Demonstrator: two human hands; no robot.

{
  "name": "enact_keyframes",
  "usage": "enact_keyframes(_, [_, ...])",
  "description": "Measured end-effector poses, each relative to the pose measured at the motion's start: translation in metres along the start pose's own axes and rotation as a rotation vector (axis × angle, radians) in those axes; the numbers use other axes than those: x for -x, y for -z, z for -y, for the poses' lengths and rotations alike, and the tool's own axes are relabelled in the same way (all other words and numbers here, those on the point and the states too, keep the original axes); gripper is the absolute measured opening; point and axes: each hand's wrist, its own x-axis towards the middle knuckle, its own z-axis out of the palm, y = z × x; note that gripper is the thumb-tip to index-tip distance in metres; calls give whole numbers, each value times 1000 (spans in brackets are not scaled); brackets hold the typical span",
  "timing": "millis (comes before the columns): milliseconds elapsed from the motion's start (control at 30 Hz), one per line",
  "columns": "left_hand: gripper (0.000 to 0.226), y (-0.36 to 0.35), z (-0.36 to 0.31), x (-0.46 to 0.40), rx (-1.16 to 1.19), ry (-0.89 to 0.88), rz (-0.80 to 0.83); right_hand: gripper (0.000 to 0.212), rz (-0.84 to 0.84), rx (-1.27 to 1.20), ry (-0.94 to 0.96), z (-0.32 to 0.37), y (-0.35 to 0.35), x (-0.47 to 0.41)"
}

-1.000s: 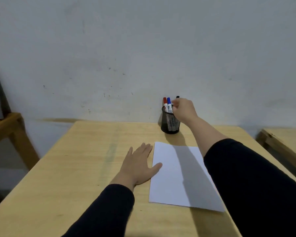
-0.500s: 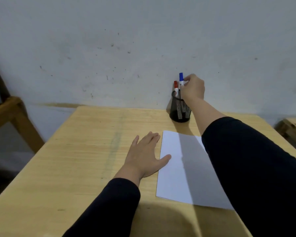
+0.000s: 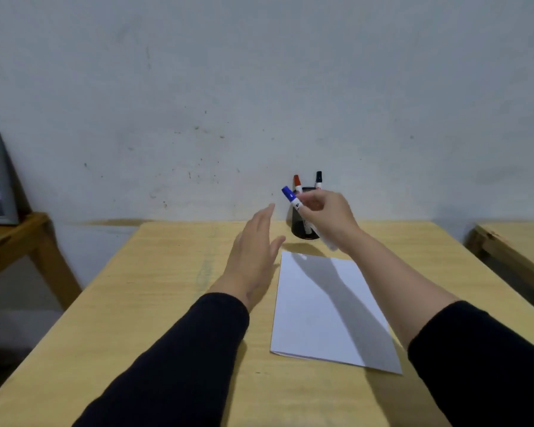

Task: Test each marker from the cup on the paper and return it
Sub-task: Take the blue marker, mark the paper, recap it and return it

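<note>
Right hand (image 3: pixel 329 218) grips the blue marker (image 3: pixel 291 197) mid-barrel — capped end juts up-left of the fingers, tail shows below the palm. Cup (image 3: pixel 302 232) sits just behind the grip w/ red marker (image 3: pixel 297 182) & black marker (image 3: pixel 318 179) inside. Left hand (image 3: pixel 253 257) is empty, fingers spread — raised left of the paper (image 3: pixel 327 312).

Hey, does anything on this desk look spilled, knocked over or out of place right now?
Nothing stands out. The cup stands upright with the red marker and black marker in it, the paper lies flat and unmarked, and the right hand holds the capped blue marker.
</note>
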Motion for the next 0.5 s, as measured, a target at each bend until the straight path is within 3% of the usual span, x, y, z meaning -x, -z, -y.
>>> enact_keyframes(67, [54, 10, -5, -18, -49, -139, -82, 21, 80, 42, 15, -9, -1, 11])
enact_keyframes(200, [24, 12, 3, -30, -115, -281, -68, 22, 163, 100, 38, -17, 0, 14])
enact_keyframes(267, [20, 8, 6, -31, -44, -235, -72, 24, 126, 120, 50, -18, -1, 11])
enact_keyframes(400, [18, -1, 5, -38, 114, 11, -225, 12, -230, 101, 42, -16, -9, 12])
enact_keyframes(500, [18, -7, -1, -36, 207, 90, -247, 31, -131, -276, -350, -15, -19, 10])
